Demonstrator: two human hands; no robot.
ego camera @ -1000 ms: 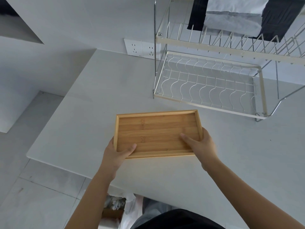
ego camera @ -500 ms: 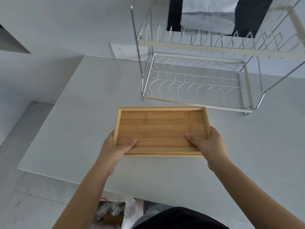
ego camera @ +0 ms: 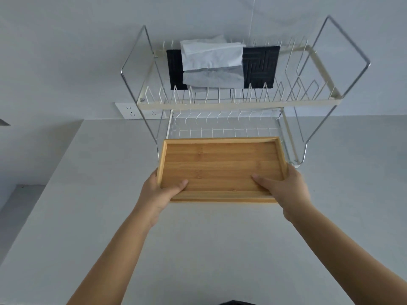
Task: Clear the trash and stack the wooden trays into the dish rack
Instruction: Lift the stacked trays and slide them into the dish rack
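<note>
Both hands hold the wooden tray (ego camera: 222,167) above the counter (ego camera: 88,194), open side up, long axis running left to right, its far edge at the front of the dish rack's (ego camera: 237,104) lower shelf. The left hand (ego camera: 157,194) and right hand (ego camera: 286,190) clamp its near corners, thumbs inside.

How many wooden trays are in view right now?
1. The tray is held in both hands, left hand and right hand, in front of the rack's lower shelf. No others show.
</note>
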